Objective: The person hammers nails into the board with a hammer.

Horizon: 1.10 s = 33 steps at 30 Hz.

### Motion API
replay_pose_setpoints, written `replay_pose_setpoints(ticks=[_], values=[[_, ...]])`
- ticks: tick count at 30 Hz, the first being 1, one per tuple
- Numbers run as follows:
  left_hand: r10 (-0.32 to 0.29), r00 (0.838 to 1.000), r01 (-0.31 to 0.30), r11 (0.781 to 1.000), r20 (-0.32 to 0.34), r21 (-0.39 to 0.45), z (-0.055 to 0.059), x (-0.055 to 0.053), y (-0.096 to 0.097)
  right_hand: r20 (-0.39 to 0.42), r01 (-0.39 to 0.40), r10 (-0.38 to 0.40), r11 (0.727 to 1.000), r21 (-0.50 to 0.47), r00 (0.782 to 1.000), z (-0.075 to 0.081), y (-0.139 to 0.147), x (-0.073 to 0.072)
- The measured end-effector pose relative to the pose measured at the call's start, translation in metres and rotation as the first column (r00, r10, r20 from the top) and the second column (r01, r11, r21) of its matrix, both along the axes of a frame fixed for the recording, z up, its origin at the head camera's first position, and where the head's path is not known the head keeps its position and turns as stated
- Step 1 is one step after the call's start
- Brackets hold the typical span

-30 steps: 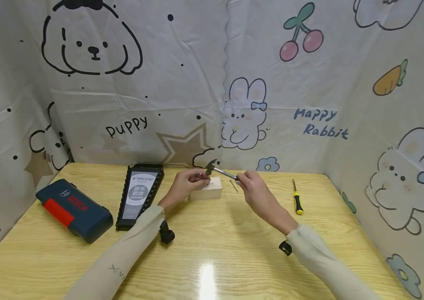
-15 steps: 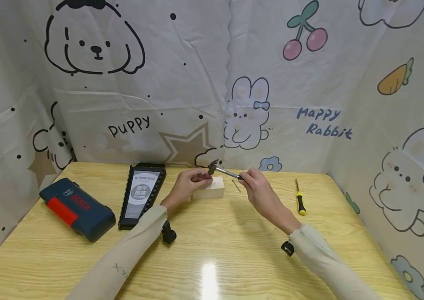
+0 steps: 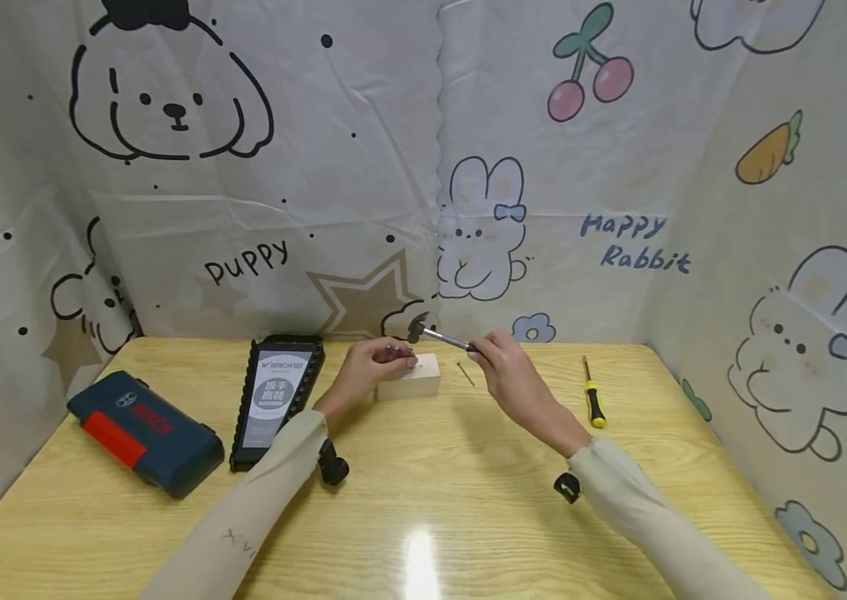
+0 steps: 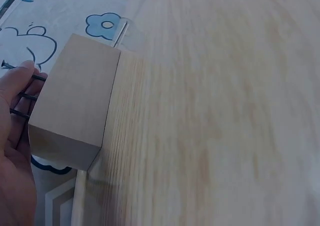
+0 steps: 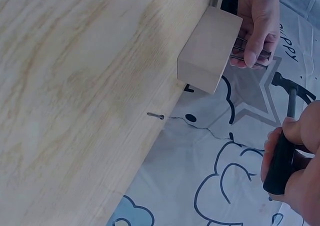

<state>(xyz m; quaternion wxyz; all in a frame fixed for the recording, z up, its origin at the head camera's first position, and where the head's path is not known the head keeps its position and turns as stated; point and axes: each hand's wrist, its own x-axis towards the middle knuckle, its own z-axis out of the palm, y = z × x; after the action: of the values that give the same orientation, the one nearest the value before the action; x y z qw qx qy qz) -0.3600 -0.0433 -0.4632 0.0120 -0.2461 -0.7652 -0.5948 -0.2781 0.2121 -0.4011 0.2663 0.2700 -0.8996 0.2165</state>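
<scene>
A pale wooden block [image 3: 410, 383] lies near the table's far edge, with several dark nails [image 4: 27, 96] sticking out of its upper face. My left hand [image 3: 367, 375] is at the block's left end, where thumb and fingers pinch a nail [image 4: 6, 65] whose head shows past the thumb. My right hand [image 3: 517, 385] grips a claw hammer [image 5: 280, 166] by its black handle. The hammer's head hangs just above the left fingertips, apart from them in the right wrist view. To the right of the block, a loose nail [image 3: 466, 374] lies on the table.
A yellow-and-black screwdriver [image 3: 593, 396] lies at the right. On the left are a black wrench set case [image 3: 277, 398], partly behind the left sleeve, and a blue-and-red Bosch case [image 3: 149, 433]. A printed cloth [image 3: 363, 192] hangs behind the table [image 3: 498, 525].
The hammer head sits slightly higher over the left fingers than before. Both hands keep their grips, and the head view has shifted a little.
</scene>
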Motion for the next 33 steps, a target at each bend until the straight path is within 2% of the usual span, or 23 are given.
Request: replay_pose_setpoints(ticks=[8,17,22,26,31,33], values=[[-0.094,0.996,0.094,0.995,-0.001,0.042,0.002,-0.004,-0.001,-0.021,-0.026,0.026,1.0,0.013,0.999,-0.001,-0.001,0.002],[-0.052,0.999,0.052,0.998,-0.006,0.031,-0.004,-0.005,-0.003,0.022,-0.017,0.016,1.0,0.024,1.0,0.0,-0.004,0.003],[-0.039,0.999,0.039,0.998,0.021,0.04,-0.001,-0.004,-0.003,0.029,-0.02,0.019,1.0,0.023,0.999,0.002,-0.005,0.003],[-0.035,0.999,0.034,0.998,0.031,0.052,-0.001,-0.004,-0.002,-0.016,-0.039,0.04,0.999,0.026,0.999,0.006,-0.004,0.0],[-0.031,0.998,0.029,0.999,0.048,0.041,0.0,-0.001,-0.002,-0.149,-0.063,0.042,0.989,-0.134,0.988,0.013,-0.004,0.001],[-0.031,0.998,0.03,0.999,0.05,0.039,0.001,-0.001,-0.002,-0.171,-0.067,0.038,0.983,-0.169,0.985,0.011,-0.004,0.003]])
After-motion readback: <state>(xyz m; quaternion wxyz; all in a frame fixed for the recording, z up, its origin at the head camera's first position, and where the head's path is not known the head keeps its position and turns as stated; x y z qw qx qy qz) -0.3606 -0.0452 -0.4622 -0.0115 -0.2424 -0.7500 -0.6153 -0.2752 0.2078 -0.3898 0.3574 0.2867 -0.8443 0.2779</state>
